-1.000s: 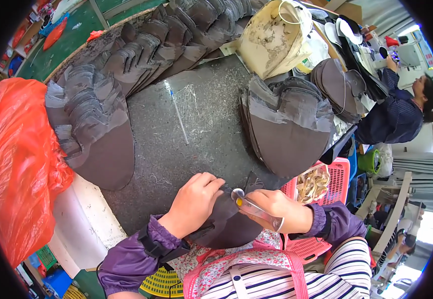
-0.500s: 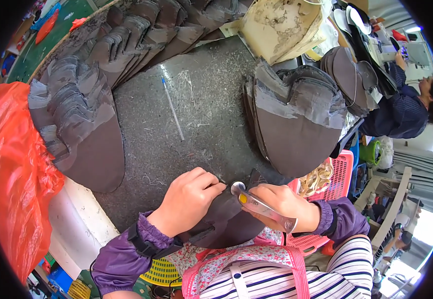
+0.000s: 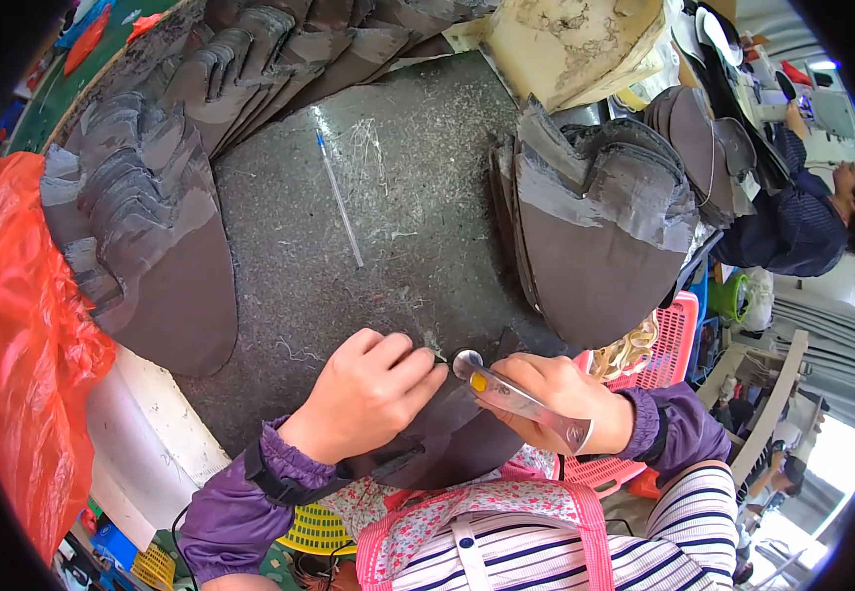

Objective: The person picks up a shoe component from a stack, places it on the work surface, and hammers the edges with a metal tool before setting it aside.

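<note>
Head view, items listed from the work outward. One dark brown shoe-upper piece (image 3: 472,443), flat and curved at its near edge, located at the worktop's near edge, under and between my hands, just before my apron. One left hand (image 3: 363,394), mine: fingers curled and drawn together over the piece's left part; whether the tips pinch its edge I cannot tell. One right hand (image 3: 570,392), mine: fingers closed around a shiny silvery hand tool (image 3: 536,404), round-ended, yellow-spotted, its round end near my left fingertips. One dark speckled worktop (image 3: 290,227), with loose pale threads (image 3: 295,352). One clear-barrelled pen (image 3: 340,202), blue at its far end, lying beyond my hands. Two stacks of matching brown pieces, grey along their cut edges: left stack (image 3: 176,300), right stack (image 3: 600,261). One overlapping row of similar pieces (image 3: 250,89), along the far left edge. One stained cream container (image 3: 575,49), far side. One red plastic bag (image 3: 29,305), left. One pink basket (image 3: 677,340), right, holding pale strips (image 3: 627,350). One co-worker (image 3: 777,231) in dark clothing, far right.
</note>
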Available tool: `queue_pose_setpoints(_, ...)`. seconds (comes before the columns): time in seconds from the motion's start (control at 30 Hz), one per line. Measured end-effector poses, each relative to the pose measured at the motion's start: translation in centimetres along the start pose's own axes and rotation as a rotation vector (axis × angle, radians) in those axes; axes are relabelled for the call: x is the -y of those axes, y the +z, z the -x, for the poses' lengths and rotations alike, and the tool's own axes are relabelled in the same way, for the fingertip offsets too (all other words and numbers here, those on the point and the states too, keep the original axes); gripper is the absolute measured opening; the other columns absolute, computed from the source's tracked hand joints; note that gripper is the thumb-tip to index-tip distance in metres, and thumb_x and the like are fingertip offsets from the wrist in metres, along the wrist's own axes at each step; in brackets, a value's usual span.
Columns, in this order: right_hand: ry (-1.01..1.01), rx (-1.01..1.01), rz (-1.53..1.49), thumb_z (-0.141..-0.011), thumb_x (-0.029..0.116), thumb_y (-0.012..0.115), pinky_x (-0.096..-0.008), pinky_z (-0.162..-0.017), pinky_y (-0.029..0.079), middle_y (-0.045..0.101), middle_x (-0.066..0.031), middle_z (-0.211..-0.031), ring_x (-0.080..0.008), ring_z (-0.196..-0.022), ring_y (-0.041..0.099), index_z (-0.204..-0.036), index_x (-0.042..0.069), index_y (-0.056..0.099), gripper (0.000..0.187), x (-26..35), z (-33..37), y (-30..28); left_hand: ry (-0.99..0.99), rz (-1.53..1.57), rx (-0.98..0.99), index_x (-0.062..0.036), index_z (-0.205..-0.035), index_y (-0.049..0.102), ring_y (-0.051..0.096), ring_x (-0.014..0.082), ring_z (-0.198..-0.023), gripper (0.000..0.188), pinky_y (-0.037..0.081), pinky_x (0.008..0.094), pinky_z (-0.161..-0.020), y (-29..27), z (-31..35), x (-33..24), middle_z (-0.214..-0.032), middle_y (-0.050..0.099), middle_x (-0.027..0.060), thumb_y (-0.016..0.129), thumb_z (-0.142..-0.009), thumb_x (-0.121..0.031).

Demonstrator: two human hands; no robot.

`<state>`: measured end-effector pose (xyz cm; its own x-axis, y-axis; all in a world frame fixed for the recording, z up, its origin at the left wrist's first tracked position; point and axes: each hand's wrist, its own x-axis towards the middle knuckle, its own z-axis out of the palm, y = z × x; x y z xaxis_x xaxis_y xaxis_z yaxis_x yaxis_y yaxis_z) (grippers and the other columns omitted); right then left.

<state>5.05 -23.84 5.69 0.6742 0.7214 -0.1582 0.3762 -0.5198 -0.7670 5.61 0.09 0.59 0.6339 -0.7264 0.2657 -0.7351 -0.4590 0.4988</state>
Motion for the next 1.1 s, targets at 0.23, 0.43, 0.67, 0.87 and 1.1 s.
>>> queue_pose_setpoints(0.23, -0.028, 0.019, -0.009, -0.08, 0.001, 0.067, -0.0394, -0.057, 0.05, 0.054, -0.0161, -0.088, -0.0316, -0.07, 0.059, -0.105, -0.001, 0.06, 0.026, 0.0, -0.2, -0.7, -0.234, 0.143, -0.137, -0.0031, -0.097, 0.069, 0.059, 0.0232, -0.083, 0.028, 0.047, 0.0347, -0.069, 1.0, 1.0, -1.1, -0.087, 0.061, 0.0055, 0.074, -0.072, -0.016)
queue_pose_setpoints(0.43, -0.044, 0.035, 0.032, -0.079, 0.0, 0.068, -0.0377, -0.057, 0.05, 0.056, -0.0166, -0.09, -0.0307, -0.069, 0.06, -0.105, -0.001, 0.061, 0.027, -0.4, -0.1, -0.1, -0.119, -0.002, -0.097, 0.0022, -0.097, 0.068, 0.06, 0.025, -0.087, 0.029, 0.05, 0.0368, -0.071, 1.1, 1.0, -2.3, -0.089, 0.062, 0.0089, 0.073, -0.071, -0.011)
queue_pose_setpoints(0.67, -0.067, 0.098, 0.038, -0.065, 0.001, 0.068, -0.0435, -0.063, 0.051, 0.052, -0.0185, -0.088, -0.0381, -0.073, 0.058, -0.108, -0.004, 0.049, 0.047, 0.2, -1.1, -0.8, -0.163, -0.01, -0.104, 0.0047, -0.094, 0.066, 0.061, 0.0266, -0.085, 0.028, 0.05, 0.0374, -0.071, 1.4, 1.3, -3.1, -0.088, 0.061, 0.0107, 0.074, -0.07, -0.005)
queue_pose_setpoints(0.87, -0.002, 0.133, 0.013, -0.063, 0.001, 0.069, -0.0434, -0.063, 0.051, 0.052, -0.0193, -0.088, -0.0393, -0.075, 0.059, -0.107, -0.004, 0.048, 0.049, -0.3, -0.7, -0.4, -0.406, 0.119, -0.226, 0.0063, -0.092, 0.066, 0.06, 0.0268, -0.088, 0.024, 0.051, 0.0371, -0.075, 1.4, 1.8, -3.6, -0.089, 0.061, 0.0133, 0.065, -0.073, -0.009)
queue_pose_setpoints(1.1, -0.019, 0.134, 0.03, -0.062, 0.001, 0.069, -0.0436, -0.064, 0.051, 0.052, -0.0192, -0.087, -0.0398, -0.076, 0.059, -0.104, -0.004, 0.048, 0.047, -0.1, -1.2, -0.8, -0.302, 0.01, -0.217, 0.0033, -0.093, 0.067, 0.061, 0.0261, -0.086, 0.024, 0.049, 0.0364, -0.073, 1.8, 2.1, -4.1, -0.091, 0.062, 0.0109, 0.067, -0.072, -0.008)
